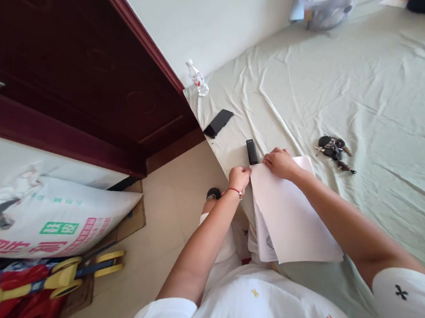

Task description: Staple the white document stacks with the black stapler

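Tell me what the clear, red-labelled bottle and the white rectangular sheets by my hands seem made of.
The bottle: probably glossy plastic, being transparent with bright highlights. The sheets: apparently matte paper, thin and layered, with loose edges.

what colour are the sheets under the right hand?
White; the sheets show best in the head view.

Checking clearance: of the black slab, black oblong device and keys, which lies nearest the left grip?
The black oblong device, just beyond the left grip; the black slab lies farther off, toward the bottle, and the keys to the right.
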Demonstrator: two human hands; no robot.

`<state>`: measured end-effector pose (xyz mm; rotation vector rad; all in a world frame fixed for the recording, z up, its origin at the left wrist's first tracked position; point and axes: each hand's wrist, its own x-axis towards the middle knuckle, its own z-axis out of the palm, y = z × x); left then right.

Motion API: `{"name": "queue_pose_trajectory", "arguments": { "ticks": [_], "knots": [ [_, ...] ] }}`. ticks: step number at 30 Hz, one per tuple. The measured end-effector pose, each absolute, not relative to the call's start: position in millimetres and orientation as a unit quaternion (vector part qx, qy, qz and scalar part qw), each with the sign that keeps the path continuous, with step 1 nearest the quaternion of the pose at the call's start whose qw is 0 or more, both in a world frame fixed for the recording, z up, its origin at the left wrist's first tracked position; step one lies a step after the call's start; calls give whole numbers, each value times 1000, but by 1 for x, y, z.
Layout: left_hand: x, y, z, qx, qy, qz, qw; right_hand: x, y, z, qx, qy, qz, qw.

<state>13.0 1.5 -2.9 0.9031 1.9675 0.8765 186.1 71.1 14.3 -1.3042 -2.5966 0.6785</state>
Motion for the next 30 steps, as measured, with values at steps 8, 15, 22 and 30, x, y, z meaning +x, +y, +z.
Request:
{"name": "queue_pose_trajectory", "arguments": {
  "ticks": [8, 15, 22, 30],
  "knots": [
    [21, -14, 10, 527, 766, 304, 207, 192, 69, 2, -438, -861, 222, 135],
    [23, -22, 9, 597, 760, 216, 139, 194, 69, -6, -423, -858, 231, 178],
    [14, -18, 14, 646, 740, 148, 114, 193, 67, -4, -431, -853, 234, 175],
    [24, -36, 21, 628, 732, 200, 174, 195, 59, 11, -446, -857, 219, 136]
  ]
}}
